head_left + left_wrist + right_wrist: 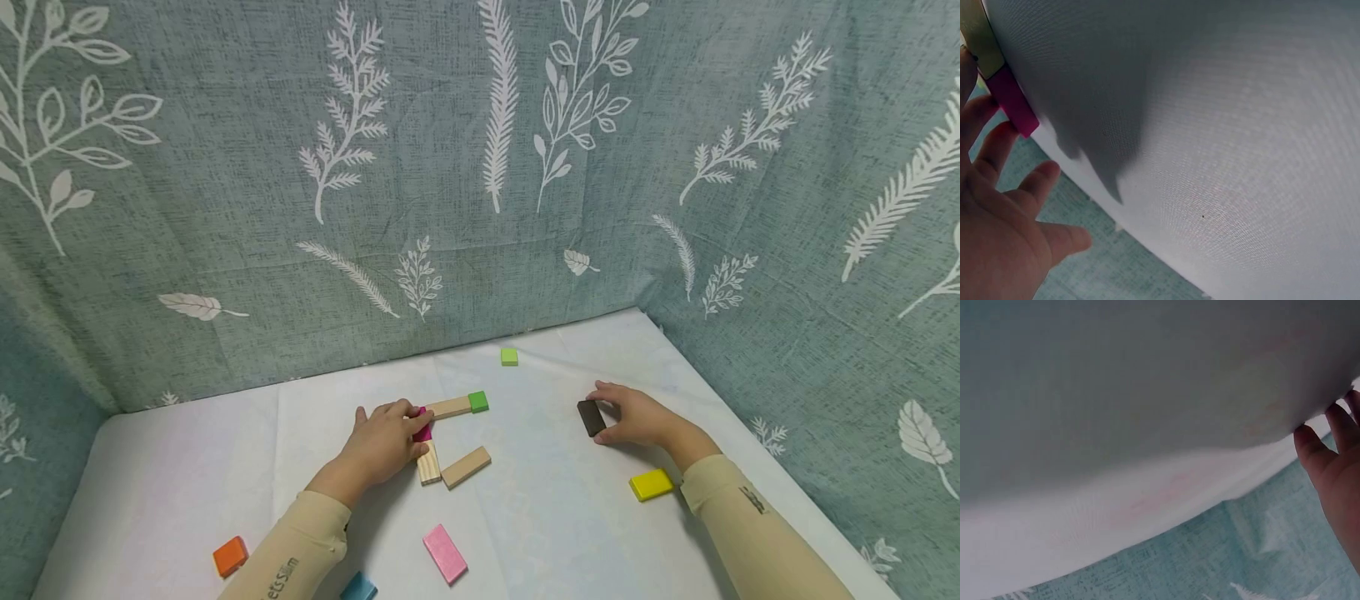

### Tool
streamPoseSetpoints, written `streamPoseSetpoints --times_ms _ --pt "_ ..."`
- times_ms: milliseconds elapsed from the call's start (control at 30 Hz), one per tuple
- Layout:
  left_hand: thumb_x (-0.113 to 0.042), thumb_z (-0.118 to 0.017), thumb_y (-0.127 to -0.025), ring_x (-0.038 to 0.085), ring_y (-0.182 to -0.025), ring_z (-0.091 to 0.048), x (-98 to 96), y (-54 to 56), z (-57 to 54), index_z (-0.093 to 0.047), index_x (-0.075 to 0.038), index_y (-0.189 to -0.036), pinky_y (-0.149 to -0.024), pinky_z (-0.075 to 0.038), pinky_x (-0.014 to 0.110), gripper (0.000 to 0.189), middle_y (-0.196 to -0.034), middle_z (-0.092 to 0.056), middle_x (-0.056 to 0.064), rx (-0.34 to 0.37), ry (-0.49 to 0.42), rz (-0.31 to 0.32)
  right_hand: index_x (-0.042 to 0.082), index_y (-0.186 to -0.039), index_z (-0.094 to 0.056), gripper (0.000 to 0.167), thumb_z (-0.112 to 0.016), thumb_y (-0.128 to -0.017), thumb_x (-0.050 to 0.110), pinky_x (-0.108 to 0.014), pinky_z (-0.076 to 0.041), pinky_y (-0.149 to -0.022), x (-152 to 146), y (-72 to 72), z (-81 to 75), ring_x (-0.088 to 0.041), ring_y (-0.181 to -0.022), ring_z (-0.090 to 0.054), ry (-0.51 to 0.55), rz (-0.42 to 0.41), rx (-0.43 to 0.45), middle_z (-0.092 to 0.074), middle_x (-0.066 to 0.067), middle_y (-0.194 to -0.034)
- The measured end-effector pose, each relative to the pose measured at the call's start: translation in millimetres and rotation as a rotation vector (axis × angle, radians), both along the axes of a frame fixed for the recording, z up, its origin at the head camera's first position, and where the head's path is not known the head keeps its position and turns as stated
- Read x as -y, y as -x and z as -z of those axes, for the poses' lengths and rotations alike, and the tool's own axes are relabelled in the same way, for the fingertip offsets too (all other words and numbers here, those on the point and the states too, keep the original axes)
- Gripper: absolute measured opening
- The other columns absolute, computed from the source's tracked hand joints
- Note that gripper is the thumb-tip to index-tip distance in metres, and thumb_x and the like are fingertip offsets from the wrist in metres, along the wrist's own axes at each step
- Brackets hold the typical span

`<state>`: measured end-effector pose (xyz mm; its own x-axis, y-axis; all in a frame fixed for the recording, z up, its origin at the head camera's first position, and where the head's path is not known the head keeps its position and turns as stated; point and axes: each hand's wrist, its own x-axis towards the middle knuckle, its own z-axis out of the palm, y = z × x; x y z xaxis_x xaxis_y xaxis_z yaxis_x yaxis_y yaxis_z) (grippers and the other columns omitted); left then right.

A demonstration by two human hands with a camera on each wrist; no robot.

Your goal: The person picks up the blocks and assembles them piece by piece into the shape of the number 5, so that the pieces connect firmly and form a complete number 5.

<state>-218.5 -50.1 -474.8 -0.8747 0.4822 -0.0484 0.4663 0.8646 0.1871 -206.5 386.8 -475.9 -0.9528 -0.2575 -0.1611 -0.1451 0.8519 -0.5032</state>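
My left hand point(381, 444) is at a short line of blocks, index finger and thumb around a magenta block point(423, 427). The left wrist view shows fingertips against the magenta block's side, the outer fingers spread. The thumb lies by a striped wooden block point(428, 463) that meets the magenta one; another wooden block point(450, 407) extends from it to a green block point(478, 402). To the right, my right hand point(633, 418) grips a dark brown block point(592, 418) between thumb and fingers at its two ends. That block is hidden in the right wrist view.
A loose wooden block point(467, 467) lies slanted beside the striped one. Around the white-covered table point(547, 517) are a light green block point(509, 357), a yellow one point(651, 484), a pink one point(446, 553), an orange one point(230, 556) and a blue one point(359, 587). Leaf-patterned cloth point(450, 167) hangs behind.
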Motion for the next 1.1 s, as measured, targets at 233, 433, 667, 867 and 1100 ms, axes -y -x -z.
streamPoseSetpoints --times_ms 233,433,667,867,1100 --pt "-0.041 -0.067 -0.096 0.038 -0.134 -0.05 1.5 2.3 3.3 -0.054 -0.028 -0.147 -0.106 -0.025 0.08 0.055 -0.138 -0.056 0.006 0.004 0.011 -0.008 0.004 -0.141 -0.058 0.076 -0.089 -0.076 0.029 -0.054 -0.033 -0.118 5.2 -2.6 1.9 -0.039 -0.146 -0.039 0.014 0.017 -0.024 -0.046 -0.014 -0.155" --pt "-0.04 -0.067 -0.096 0.038 -0.134 -0.05 2.4 1.4 2.3 -0.054 -0.027 -0.147 -0.106 -0.026 0.08 0.054 -0.137 -0.056 0.006 0.002 0.006 -0.005 0.007 -0.142 -0.058 0.079 -0.091 -0.074 0.03 -0.052 -0.034 -0.118 22.3 -5.7 2.3 -0.033 -0.146 -0.041 0.011 0.007 -0.015 -0.049 -0.006 -0.154" --pt "-0.039 -0.067 -0.096 0.038 -0.133 -0.051 2.2 -1.5 0.0 -0.055 -0.026 -0.147 -0.105 -0.027 0.081 0.054 -0.136 -0.057 0.006 0.0 -0.005 0.009 0.009 -0.14 -0.06 0.078 -0.093 -0.072 0.028 -0.049 -0.035 -0.118 46.7 -8.8 -1.2 -0.029 -0.146 -0.043 0.007 -0.064 -0.033 -0.052 -0.003 -0.152" --pt "-0.039 -0.067 -0.096 0.038 -0.135 -0.05 1.5 -1.4 -0.4 -0.055 -0.026 -0.147 -0.107 -0.025 0.08 0.053 -0.137 -0.056 0.006 0.011 -0.022 0.008 0.01 -0.139 -0.061 0.079 -0.093 -0.071 0.031 -0.05 -0.036 -0.117 65.7 -11.7 -8.5 -0.027 -0.147 -0.041 0.006 -0.121 -0.037 -0.052 -0.002 -0.152" --pt "-0.041 -0.067 -0.096 0.038 -0.135 -0.049 2.3 0.2 -0.2 -0.054 -0.027 -0.147 -0.107 -0.025 0.08 0.054 -0.137 -0.056 0.005 0.016 -0.021 0.002 0.01 -0.138 -0.063 0.077 -0.093 -0.071 0.032 -0.05 -0.038 -0.116 88.5 -15.1 -14.0 -0.026 -0.147 -0.042 -0.002 -0.205 -0.048 -0.053 0.0 -0.151"
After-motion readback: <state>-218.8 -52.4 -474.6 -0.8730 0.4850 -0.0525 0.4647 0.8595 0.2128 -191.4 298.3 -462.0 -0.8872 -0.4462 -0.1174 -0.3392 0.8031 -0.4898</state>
